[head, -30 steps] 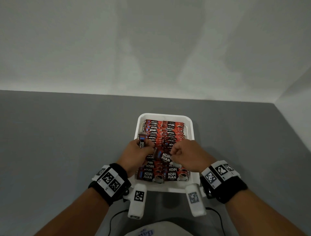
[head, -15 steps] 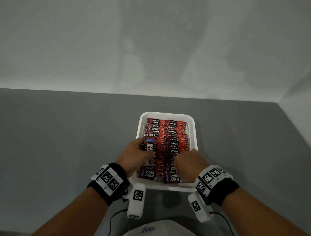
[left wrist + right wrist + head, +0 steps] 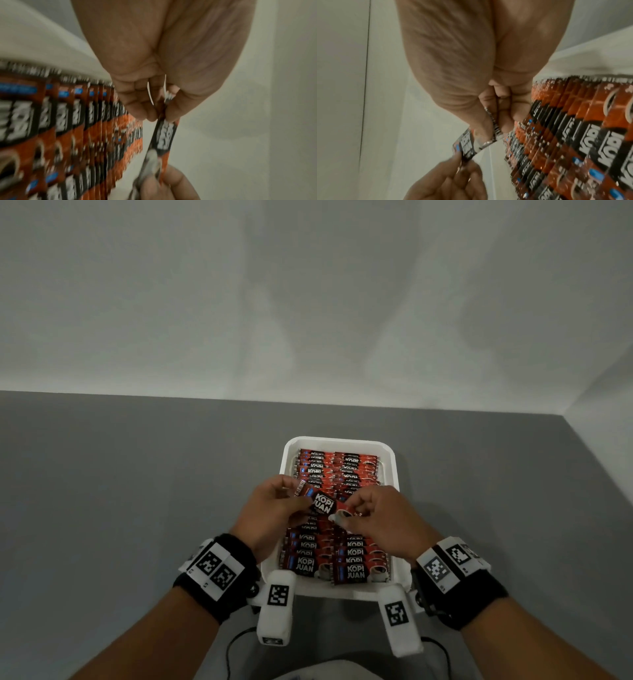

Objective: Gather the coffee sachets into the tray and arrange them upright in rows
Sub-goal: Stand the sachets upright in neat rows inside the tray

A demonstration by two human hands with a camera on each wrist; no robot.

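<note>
A white tray [image 3: 394,474] on the grey table holds two rows of red-and-black coffee sachets [image 3: 349,568] standing upright. Over the middle of the tray both hands hold one loose sachet [image 3: 323,503] flat and slightly tilted. My left hand [image 3: 274,505] pinches its left end [image 3: 169,98] between thumb and fingers. My right hand [image 3: 376,515] pinches its right end [image 3: 493,127], where a white cup is printed. The rows under the hands are partly hidden. In the wrist views the packed sachets [image 3: 68,128] [image 3: 573,135] appear blurred beside the held one.
The grey table [image 3: 120,508] stretches to the left and right of the tray. A white wall [image 3: 308,302] rises behind it and another closes the right side. White wrist camera housings [image 3: 277,607] and a dark cable [image 3: 233,652] hang near the tray's front edge.
Half a second ago the right hand pressed into the front rows while the left held a sachet at the left row. Now both hands are raised, holding one sachet between them.
</note>
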